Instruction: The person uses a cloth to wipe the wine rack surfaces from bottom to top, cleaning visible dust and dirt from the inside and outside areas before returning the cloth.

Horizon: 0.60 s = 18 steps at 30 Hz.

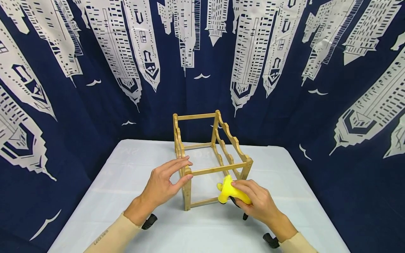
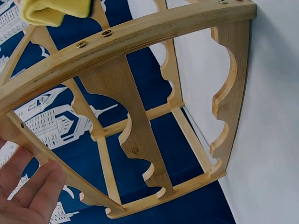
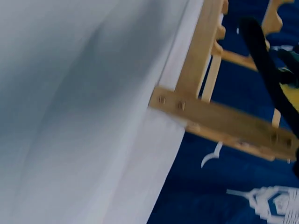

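A wooden rack [image 1: 217,169] with scalloped rails stands on the white table. My left hand [image 1: 164,179] grips its near left corner, thumb at the front post and fingers over the top. In the left wrist view the fingertips [image 2: 53,175] lie against a wooden rail. My right hand [image 1: 257,200] holds a bunched yellow cloth [image 1: 229,189] at the rack's near right corner, close to the front post. A fold of the cloth [image 2: 56,11] also shows in the left wrist view. Only a yellow patch of the cloth [image 3: 292,95] appears in the right wrist view.
The white table [image 1: 152,242] extends around the rack. Behind it hangs a dark blue curtain [image 1: 196,95] printed with white buildings and birds. Black pieces [image 1: 149,222] show beside the wrists, and a black bar [image 3: 266,70] crosses the right wrist view.
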Each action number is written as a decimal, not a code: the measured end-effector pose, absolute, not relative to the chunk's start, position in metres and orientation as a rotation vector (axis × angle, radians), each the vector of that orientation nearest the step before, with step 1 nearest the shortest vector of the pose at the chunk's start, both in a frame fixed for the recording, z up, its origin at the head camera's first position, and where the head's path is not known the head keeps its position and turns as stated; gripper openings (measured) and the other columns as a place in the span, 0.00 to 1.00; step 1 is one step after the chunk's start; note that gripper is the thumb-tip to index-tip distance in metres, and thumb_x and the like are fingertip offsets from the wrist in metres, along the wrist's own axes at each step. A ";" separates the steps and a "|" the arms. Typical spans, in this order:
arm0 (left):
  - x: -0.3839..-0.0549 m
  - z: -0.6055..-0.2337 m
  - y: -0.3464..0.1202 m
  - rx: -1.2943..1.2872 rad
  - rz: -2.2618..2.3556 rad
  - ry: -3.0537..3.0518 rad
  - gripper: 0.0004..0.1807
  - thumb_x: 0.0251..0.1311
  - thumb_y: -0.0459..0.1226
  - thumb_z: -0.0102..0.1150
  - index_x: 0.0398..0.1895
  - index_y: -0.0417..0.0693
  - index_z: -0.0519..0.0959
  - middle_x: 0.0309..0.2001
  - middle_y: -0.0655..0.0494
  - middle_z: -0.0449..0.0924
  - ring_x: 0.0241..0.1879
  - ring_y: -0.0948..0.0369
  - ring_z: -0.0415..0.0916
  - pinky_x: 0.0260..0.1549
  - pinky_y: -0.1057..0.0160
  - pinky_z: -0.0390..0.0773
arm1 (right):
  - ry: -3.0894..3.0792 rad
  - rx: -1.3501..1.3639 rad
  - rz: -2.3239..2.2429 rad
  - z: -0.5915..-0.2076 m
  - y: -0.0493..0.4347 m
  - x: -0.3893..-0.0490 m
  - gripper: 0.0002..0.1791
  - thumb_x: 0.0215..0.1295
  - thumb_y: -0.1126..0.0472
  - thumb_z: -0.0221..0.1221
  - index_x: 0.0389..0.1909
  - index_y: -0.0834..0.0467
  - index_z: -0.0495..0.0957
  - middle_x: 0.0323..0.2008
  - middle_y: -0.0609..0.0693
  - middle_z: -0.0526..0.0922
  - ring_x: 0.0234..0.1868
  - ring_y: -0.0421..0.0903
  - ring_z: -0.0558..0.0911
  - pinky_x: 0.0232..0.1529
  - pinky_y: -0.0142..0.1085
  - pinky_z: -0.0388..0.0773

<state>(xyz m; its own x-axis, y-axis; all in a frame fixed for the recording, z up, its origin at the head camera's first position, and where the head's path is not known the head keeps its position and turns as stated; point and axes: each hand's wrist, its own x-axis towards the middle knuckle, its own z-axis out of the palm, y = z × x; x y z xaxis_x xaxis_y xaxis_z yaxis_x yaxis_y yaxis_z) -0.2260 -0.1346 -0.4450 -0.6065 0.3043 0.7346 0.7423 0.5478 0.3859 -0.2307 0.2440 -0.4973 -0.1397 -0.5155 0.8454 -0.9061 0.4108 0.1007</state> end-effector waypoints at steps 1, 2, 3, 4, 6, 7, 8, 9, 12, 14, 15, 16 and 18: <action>-0.226 -0.445 -0.135 -0.839 -0.936 -2.180 0.23 0.71 0.41 0.84 0.68 0.57 0.91 0.72 0.52 0.91 0.71 0.51 0.91 0.68 0.42 0.92 | -1.818 1.249 0.569 -0.499 0.239 -0.232 0.21 0.88 0.52 0.64 0.64 0.66 0.88 0.54 0.58 0.93 0.47 0.52 0.93 0.58 0.33 0.94; -0.226 -0.444 -0.136 -0.838 -0.937 -2.186 0.24 0.71 0.42 0.84 0.68 0.57 0.91 0.73 0.52 0.91 0.71 0.51 0.91 0.68 0.42 0.92 | -1.841 1.266 0.574 -0.500 0.234 -0.234 0.21 0.88 0.52 0.64 0.65 0.65 0.88 0.55 0.57 0.93 0.48 0.52 0.94 0.58 0.34 0.95; -0.225 -0.444 -0.137 -0.838 -0.938 -2.189 0.24 0.71 0.42 0.84 0.68 0.57 0.91 0.73 0.52 0.91 0.71 0.51 0.91 0.69 0.42 0.92 | -1.868 1.280 0.577 -0.501 0.230 -0.235 0.21 0.88 0.52 0.64 0.67 0.64 0.87 0.56 0.56 0.93 0.50 0.52 0.94 0.59 0.35 0.95; -0.226 -0.443 -0.137 -0.840 -0.940 -2.190 0.24 0.71 0.41 0.84 0.69 0.56 0.91 0.73 0.52 0.91 0.71 0.51 0.91 0.69 0.42 0.91 | -1.903 1.292 0.577 -0.502 0.225 -0.237 0.22 0.89 0.51 0.64 0.69 0.62 0.87 0.58 0.55 0.92 0.52 0.52 0.94 0.59 0.36 0.95; -0.226 -0.442 -0.138 -0.841 -0.942 -2.194 0.24 0.71 0.41 0.84 0.69 0.56 0.91 0.73 0.52 0.91 0.71 0.51 0.91 0.70 0.43 0.91 | -1.972 1.310 0.574 -0.504 0.217 -0.240 0.23 0.87 0.51 0.67 0.72 0.59 0.85 0.60 0.53 0.92 0.55 0.50 0.94 0.59 0.37 0.95; -0.227 -0.442 -0.138 -0.844 -0.941 -2.193 0.24 0.71 0.41 0.84 0.69 0.56 0.91 0.73 0.52 0.91 0.71 0.51 0.91 0.70 0.43 0.91 | -2.003 1.319 0.583 -0.504 0.213 -0.241 0.24 0.85 0.53 0.71 0.73 0.58 0.85 0.61 0.52 0.92 0.56 0.50 0.94 0.59 0.38 0.95; -0.227 -0.441 -0.138 -0.847 -0.943 -2.194 0.24 0.71 0.41 0.84 0.69 0.56 0.91 0.73 0.53 0.91 0.71 0.51 0.91 0.69 0.42 0.91 | -2.036 1.328 0.595 -0.505 0.209 -0.242 0.26 0.82 0.54 0.74 0.74 0.58 0.84 0.61 0.51 0.91 0.57 0.49 0.94 0.58 0.39 0.95; -0.227 -0.441 -0.137 -0.852 -0.945 -2.192 0.24 0.72 0.41 0.83 0.69 0.56 0.91 0.72 0.53 0.91 0.71 0.51 0.91 0.69 0.42 0.91 | -2.072 1.333 0.608 -0.506 0.206 -0.243 0.28 0.79 0.55 0.77 0.75 0.56 0.84 0.62 0.50 0.91 0.57 0.47 0.94 0.58 0.38 0.95; -0.227 -0.442 -0.137 -0.863 -0.944 -2.184 0.24 0.72 0.41 0.83 0.69 0.55 0.91 0.72 0.53 0.91 0.70 0.51 0.92 0.68 0.43 0.92 | -2.165 1.349 0.692 -0.508 0.194 -0.245 0.34 0.69 0.59 0.83 0.74 0.54 0.84 0.61 0.48 0.92 0.52 0.43 0.92 0.54 0.34 0.93; -0.227 -0.444 -0.137 -0.866 -0.951 -2.177 0.24 0.71 0.40 0.83 0.69 0.55 0.91 0.71 0.52 0.91 0.70 0.50 0.92 0.67 0.43 0.92 | -2.239 1.340 0.748 -0.510 0.187 -0.245 0.33 0.69 0.58 0.83 0.74 0.52 0.85 0.59 0.47 0.93 0.47 0.39 0.90 0.49 0.30 0.90; -0.227 -0.445 -0.136 -0.866 -0.955 -2.174 0.24 0.71 0.40 0.83 0.69 0.54 0.91 0.71 0.51 0.92 0.70 0.50 0.92 0.67 0.43 0.92 | -2.276 1.330 0.770 -0.511 0.183 -0.246 0.32 0.71 0.57 0.83 0.73 0.51 0.85 0.59 0.46 0.94 0.46 0.38 0.89 0.48 0.29 0.89; -0.227 -0.446 -0.136 -0.865 -0.961 -2.173 0.25 0.71 0.40 0.83 0.69 0.54 0.91 0.71 0.51 0.92 0.70 0.50 0.92 0.67 0.43 0.92 | -2.308 1.328 0.795 -0.512 0.180 -0.246 0.30 0.72 0.57 0.82 0.73 0.51 0.85 0.59 0.46 0.94 0.45 0.38 0.88 0.46 0.29 0.88; -0.227 -0.447 -0.136 -0.864 -0.968 -2.172 0.25 0.71 0.40 0.83 0.70 0.54 0.90 0.71 0.50 0.92 0.70 0.50 0.91 0.68 0.42 0.92 | -2.374 1.319 0.822 -0.514 0.173 -0.247 0.27 0.75 0.54 0.80 0.72 0.50 0.86 0.59 0.46 0.95 0.45 0.37 0.87 0.46 0.29 0.87</action>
<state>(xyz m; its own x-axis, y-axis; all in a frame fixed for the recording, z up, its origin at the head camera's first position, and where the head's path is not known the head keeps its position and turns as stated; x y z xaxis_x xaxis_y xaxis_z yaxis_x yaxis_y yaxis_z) -0.2272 -0.1357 -0.4467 -0.6065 0.3132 0.7308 0.7529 0.5215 0.4014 -0.2473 0.1730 -0.5141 -0.5321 -0.6731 0.5136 -0.8466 0.4140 -0.3345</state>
